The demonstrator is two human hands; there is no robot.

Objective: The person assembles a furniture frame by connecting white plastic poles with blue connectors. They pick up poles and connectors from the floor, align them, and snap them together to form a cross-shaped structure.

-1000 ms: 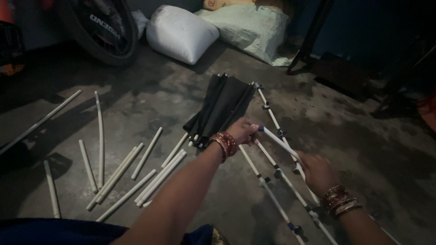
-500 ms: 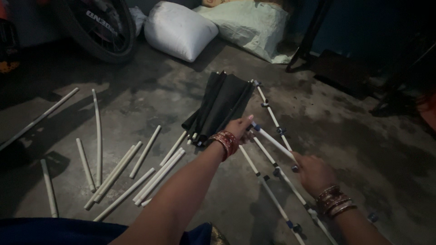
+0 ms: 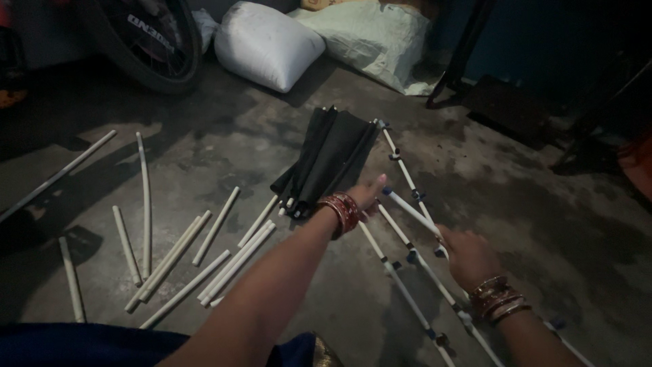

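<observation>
While my left hand (image 3: pixel 367 194) rests open beside the folded black fabric bundle (image 3: pixel 333 160), my right hand (image 3: pixel 468 257) grips a thin white jointed rod (image 3: pixel 413 209), lifting its end off the concrete floor (image 3: pixel 224 143).

- Loose rods (image 3: pixel 170 255): white, scattered on grey, stained concrete floor (image 3: pixel 557 224).
- Folded fabric bundle (image 3: pixel 329 160): black.
- Jointed rods (image 3: pixel 414 204): white with dark blue connectors.
- Bangles (image 3: pixel 341 212) on left wrist: red and gold.
- Sack (image 3: pixel 268 44): white; neighbouring sack (image 3: pixel 373 37): pale green.
- Tyre (image 3: pixel 146 41): black.
</observation>
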